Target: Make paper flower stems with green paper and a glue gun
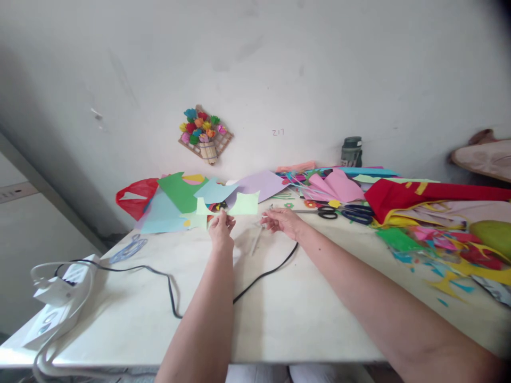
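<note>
My left hand (222, 229) pinches the lower edge of a pale green sheet of paper (246, 204) with curved cutouts, raised a little over the table. To its right, my right hand (281, 222) has its fingers curled together; what they hold, if anything, is too small and blurred to make out. Just below those fingertips is a thin translucent stick (256, 240). A black cable (266, 274) runs up to the right wrist, where its end is hidden. Small paper flowers (310, 204) lie beyond the right hand.
Scissors (328, 213) lie right of my right hand. Coloured paper sheets (179, 191) line the wall side. A power strip (59, 303) with cords sits at left. Paper scraps (451, 266) and red cloth (403, 194) lie at right. A dark bottle (352, 152) stands at the back.
</note>
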Tool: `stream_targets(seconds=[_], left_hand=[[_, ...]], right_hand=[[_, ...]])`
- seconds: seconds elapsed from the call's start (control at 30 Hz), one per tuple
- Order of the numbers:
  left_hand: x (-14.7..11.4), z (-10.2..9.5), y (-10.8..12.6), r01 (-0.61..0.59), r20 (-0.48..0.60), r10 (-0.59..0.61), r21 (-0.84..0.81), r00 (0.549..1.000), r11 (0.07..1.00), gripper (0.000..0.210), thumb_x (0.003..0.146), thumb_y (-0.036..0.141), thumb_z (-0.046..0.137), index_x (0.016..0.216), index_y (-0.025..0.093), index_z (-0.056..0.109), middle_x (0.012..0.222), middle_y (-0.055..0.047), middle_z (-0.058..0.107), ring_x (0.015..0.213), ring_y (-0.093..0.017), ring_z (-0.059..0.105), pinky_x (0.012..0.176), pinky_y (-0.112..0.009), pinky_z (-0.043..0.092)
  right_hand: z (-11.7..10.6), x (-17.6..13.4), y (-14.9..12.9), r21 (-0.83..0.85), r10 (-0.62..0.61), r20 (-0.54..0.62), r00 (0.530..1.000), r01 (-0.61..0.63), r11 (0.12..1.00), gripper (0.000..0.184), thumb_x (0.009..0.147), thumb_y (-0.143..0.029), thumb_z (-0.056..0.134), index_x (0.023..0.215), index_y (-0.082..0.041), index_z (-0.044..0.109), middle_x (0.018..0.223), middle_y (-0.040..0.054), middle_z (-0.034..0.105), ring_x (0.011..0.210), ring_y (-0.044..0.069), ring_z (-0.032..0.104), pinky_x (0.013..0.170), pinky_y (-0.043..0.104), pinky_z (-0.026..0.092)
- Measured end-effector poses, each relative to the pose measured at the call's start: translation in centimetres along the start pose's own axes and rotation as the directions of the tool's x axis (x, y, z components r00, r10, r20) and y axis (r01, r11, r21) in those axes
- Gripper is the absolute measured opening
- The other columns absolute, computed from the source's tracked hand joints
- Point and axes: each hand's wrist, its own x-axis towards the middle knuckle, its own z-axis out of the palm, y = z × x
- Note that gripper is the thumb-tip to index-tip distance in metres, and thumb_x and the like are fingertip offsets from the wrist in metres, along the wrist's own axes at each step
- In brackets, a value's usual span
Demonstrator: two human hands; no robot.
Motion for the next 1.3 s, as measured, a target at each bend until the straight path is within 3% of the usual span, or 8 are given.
stream_targets(seconds=[0.2,0.37,0.57,0.73,0.93,1.03,1.13,1.3], left_hand=[[-0.9,0.6,-0.7,0.015,0.138,-0.012,-0.021,0.99,1.0,0.033,0.058,0.045,0.064,0.062,0.015,0.05,0.057,0.002,0.054,0.047,-0.005,0.046,0.062,-0.026,0.046],[-2.0,1.3,-1.0,0.059,0.242,-0.053,-0.018,0.969,0.998,0.034,0.058,0.046,0.064,0.062,0.015,0.05,0.059,0.002,0.054,0.05,-0.005,0.048,0.06,-0.024,0.044],[-2.1,1.4,-1.3,0.128,0.309,-0.105,-0.055,0.945,0.99,0.031,0.059,0.042,0.065,0.065,0.014,0.052,0.058,0.003,0.05,0.05,-0.005,0.046,0.054,-0.021,0.042],[-0.8,0.6,-0.8,0.148,0.198,-0.113,-0.174,0.974,0.974,0.026,0.06,0.038,0.066,0.068,0.016,0.053,0.054,0.005,0.048,0.048,-0.005,0.047,0.054,-0.02,0.041],[1.5,-0.9,0.4,0.11,-0.042,-0.126,-0.271,0.991,0.956,0.018,0.068,0.036,0.06,0.069,0.019,0.054,0.051,0.005,0.048,0.044,-0.004,0.044,0.053,-0.019,0.041],[2.1,-1.4,0.5,0.057,-0.083,-0.073,-0.183,0.994,0.981,0.02,0.07,0.039,0.056,0.067,0.019,0.053,0.051,0.004,0.048,0.043,-0.004,0.044,0.053,-0.02,0.042],[1.9,-1.4,0.4,0.023,-0.037,-0.028,-0.111,0.999,0.993,0.024,0.064,0.04,0.06,0.068,0.018,0.053,0.05,0.005,0.046,0.043,-0.004,0.043,0.05,-0.019,0.041],[0.7,-0.7,0.4,0.065,0.318,-0.081,0.063,0.944,0.996,0.028,0.058,0.04,0.066,0.066,0.015,0.058,0.054,0.001,0.052,0.048,-0.007,0.049,0.049,-0.02,0.042]], right_hand=[[2.3,-0.3,0.9,0.009,0.044,0.117,0.992,-0.045,0.999,0.032,0.066,-0.034,0.065,0.089,-0.014,0.058,0.098,0.0118,0.062,0.058,0.011,0.059,0.044,0.022,0.048],[3.6,-0.5,1.4,0.024,-0.006,0.011,1.0,0.006,1.0,0.036,0.065,-0.043,0.063,0.086,-0.014,0.06,0.082,0.0075,0.063,0.056,0.01,0.057,0.043,0.02,0.046],[3.2,-0.6,1.9,-0.163,-0.036,0.102,0.994,0.052,0.985,0.033,0.061,-0.045,0.065,0.074,-0.015,0.061,0.064,0.0012,0.059,0.054,0.01,0.054,0.043,0.02,0.044],[2.9,-0.9,1.9,-0.352,0.043,0.223,0.974,0.039,0.935,0.033,0.059,-0.046,0.066,0.062,-0.014,0.058,0.059,0.0011,0.058,0.053,0.01,0.054,0.045,0.02,0.042],[2.1,-1.4,-0.1,-0.109,0.01,0.441,0.897,0.042,0.993,0.042,0.06,-0.052,0.062,0.075,-0.013,0.061,0.072,0.0057,0.063,0.062,0.013,0.057,0.053,0.023,0.043],[1.2,-1.1,-1.4,0.037,-0.078,0.351,0.933,0.069,0.997,0.057,0.061,-0.066,0.05,0.081,-0.014,0.06,0.073,0.0074,0.063,0.063,0.015,0.058,0.054,0.026,0.044],[0.1,-1.0,-2.8,0.102,-0.138,0.137,0.981,0.125,0.987,0.071,0.066,-0.074,0.025,0.082,-0.015,0.06,0.075,0.0094,0.064,0.061,0.015,0.057,0.053,0.027,0.044],[-1.4,-0.9,-4.2,0.094,-0.243,-0.073,0.967,0.249,0.964,0.066,0.07,-0.071,0.024,0.09,-0.018,0.058,0.091,0.0096,0.063,0.066,0.015,0.057,0.055,0.026,0.045]])
